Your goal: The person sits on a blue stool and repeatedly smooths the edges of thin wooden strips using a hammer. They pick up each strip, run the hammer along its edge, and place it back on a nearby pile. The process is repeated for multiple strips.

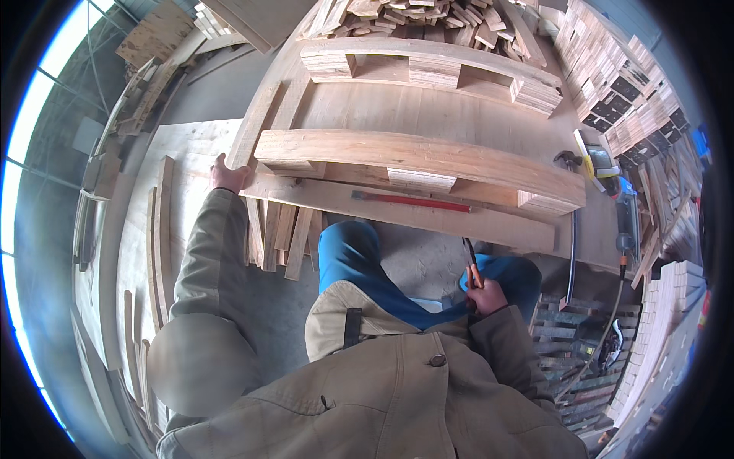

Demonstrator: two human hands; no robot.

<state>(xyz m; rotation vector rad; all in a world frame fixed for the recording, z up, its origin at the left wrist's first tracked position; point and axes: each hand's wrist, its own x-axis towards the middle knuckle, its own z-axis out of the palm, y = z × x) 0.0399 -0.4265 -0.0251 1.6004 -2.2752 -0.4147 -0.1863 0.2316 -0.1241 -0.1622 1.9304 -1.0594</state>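
My left hand [230, 176] is closed over the left end of a long wooden board [505, 225] along the bench's near edge. In my right hand [488, 297], held low by my right knee, is a hand tool [477, 275] with an orange-and-black grip and a slim dark metal end; its exact kind is unclear. On the board lies a flat red bar [413, 201] with a grey tip. Just beyond stands a wooden runner [413, 151] with blocks under its plank, and a second such runner [428, 57] sits farther back.
Wood offcuts [428, 17] are heaped at the far end of the bench [367, 107]. At the right edge are a hammer [568, 159] and a blue-and-grey power tool [627, 222] with a hose. Stacked blocks [612, 69] stand far right; loose slats [283, 233] lie below my left arm.
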